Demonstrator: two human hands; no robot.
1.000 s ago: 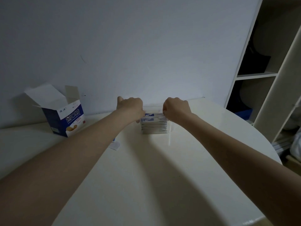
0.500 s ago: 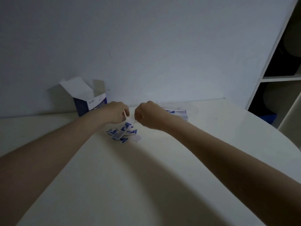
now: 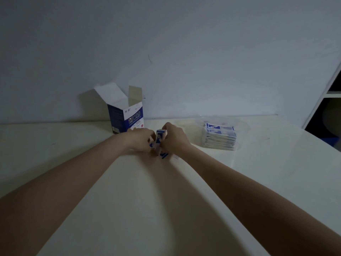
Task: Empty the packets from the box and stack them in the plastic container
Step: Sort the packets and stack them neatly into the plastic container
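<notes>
Hands, left hand [image 3: 141, 141] and right hand [image 3: 175, 138], fingers clenched round upright bundle of packets [image 3: 158, 143] on bench [image 3: 166, 200], bundle mostly hidden; stacked packets [image 3: 219, 136] in faint clear container [image 3: 243, 126], open box [image 3: 127, 115] behind.

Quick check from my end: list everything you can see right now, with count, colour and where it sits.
box: one, blue and white, flaps open, upright at the back of the table by the wall.
plastic container: one, clear, on the table right of the hands.
stacked packets: one pile, blue and white, inside the container; count unclear.
gathered packets: small bunch, blue and white, held on edge between both hands, a few under them on the table.
table: one, cream.
shelf unit: one, white, far right.
left hand: grips the bunch.
right hand: grips the bunch.
</notes>
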